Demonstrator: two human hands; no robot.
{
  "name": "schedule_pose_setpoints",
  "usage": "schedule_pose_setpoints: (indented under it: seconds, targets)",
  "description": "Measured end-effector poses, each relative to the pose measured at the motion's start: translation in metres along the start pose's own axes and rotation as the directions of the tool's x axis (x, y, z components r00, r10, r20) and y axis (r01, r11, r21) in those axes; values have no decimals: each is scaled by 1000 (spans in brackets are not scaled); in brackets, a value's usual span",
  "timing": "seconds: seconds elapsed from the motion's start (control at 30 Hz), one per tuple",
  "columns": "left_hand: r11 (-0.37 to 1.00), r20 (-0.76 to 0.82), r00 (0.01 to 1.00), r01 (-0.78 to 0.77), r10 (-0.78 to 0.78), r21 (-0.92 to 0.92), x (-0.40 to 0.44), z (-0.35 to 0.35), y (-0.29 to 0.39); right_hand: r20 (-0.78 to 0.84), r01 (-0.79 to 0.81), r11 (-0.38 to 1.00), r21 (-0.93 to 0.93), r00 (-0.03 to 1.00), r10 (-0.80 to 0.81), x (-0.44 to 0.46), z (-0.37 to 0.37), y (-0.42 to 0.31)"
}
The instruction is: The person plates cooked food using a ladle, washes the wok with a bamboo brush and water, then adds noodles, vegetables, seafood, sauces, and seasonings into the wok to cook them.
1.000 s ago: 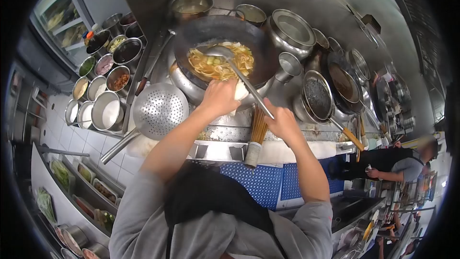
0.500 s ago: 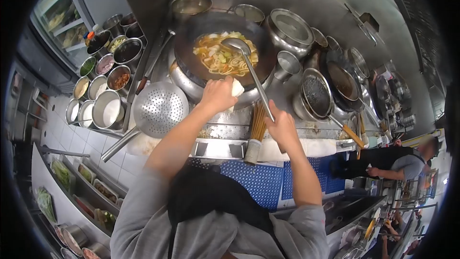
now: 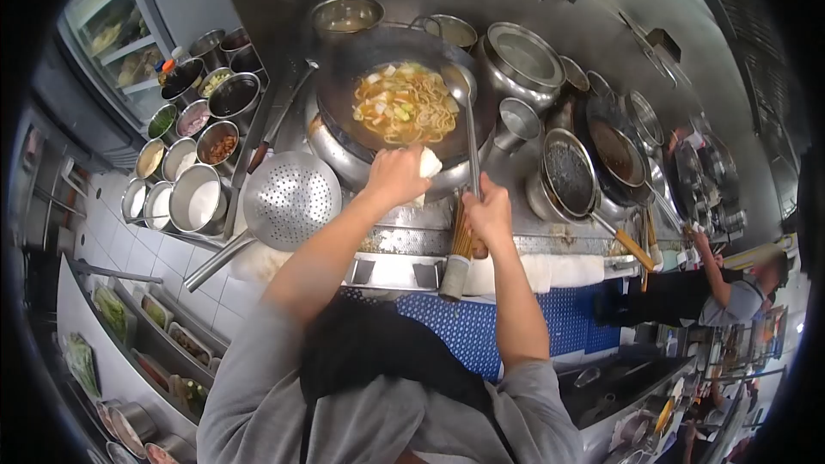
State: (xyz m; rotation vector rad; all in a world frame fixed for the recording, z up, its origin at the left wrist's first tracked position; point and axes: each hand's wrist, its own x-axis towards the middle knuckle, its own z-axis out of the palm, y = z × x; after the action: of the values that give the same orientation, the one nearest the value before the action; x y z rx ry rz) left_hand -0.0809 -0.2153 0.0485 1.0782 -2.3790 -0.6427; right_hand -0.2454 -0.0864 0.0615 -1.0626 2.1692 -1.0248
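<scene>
A dark wok (image 3: pixel 339 77) holds noodles (image 3: pixel 411 107) in orange broth with pieces of cabbage and pale chunks. At its near rim, my left hand (image 3: pixel 397 174) is closed around a folded white cloth (image 3: pixel 430 163); the fingers' grip on the rim itself is hidden. My right hand (image 3: pixel 490 213) is wrapped round the handle of a metal ladle (image 3: pixel 473 142). The ladle's bowl rests low against the right inner side of the wok, beside the noodles. Just under my right hand stands a bundle of thin bamboo sticks (image 3: pixel 461 245), bound at the bottom.
A perforated strainer (image 3: pixel 292 199) lies left of the wok. Further left stand several metal ingredient pots (image 3: pixel 196 198). A small steel pot (image 3: pixel 517 125) and a wire-mesh sieve (image 3: pixel 567 174) are on the right. A co-worker (image 3: pixel 709 292) stands far right with an arm stretched out.
The ladle's bowl has gone from over the noodles to the wok's right side, its handle now more upright. My right hand shifted slightly left. The noodles have spread. The co-worker's arm has reached out.
</scene>
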Motion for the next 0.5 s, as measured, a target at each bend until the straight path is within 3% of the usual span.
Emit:
schedule_pose_setpoints:
  seconds: [0.1,0.23,0.33,0.47,0.5]
  targets:
    - [996,8,999,-41,42,-83,-7,0,-11,119,-72,978,195,992,49,1,-5,2]
    - [992,-8,998,-65,65,-111,-4,-6,-15,59,32,998,-62,998,-29,8,-3,-13]
    - [989,-42,995,-93,88,-116,-7,0,-19,-26,231,951,-204,970,-241,54,13,3]
    - [983,-47,995,-91,85,-159,-4,-4,-21,150,-45,997,-70,987,55,44,9,-38]
    - [975,-157,974,-184,164,-121,-5,-1,-23,135,17,996,-86,991,-5,44,8,-31]
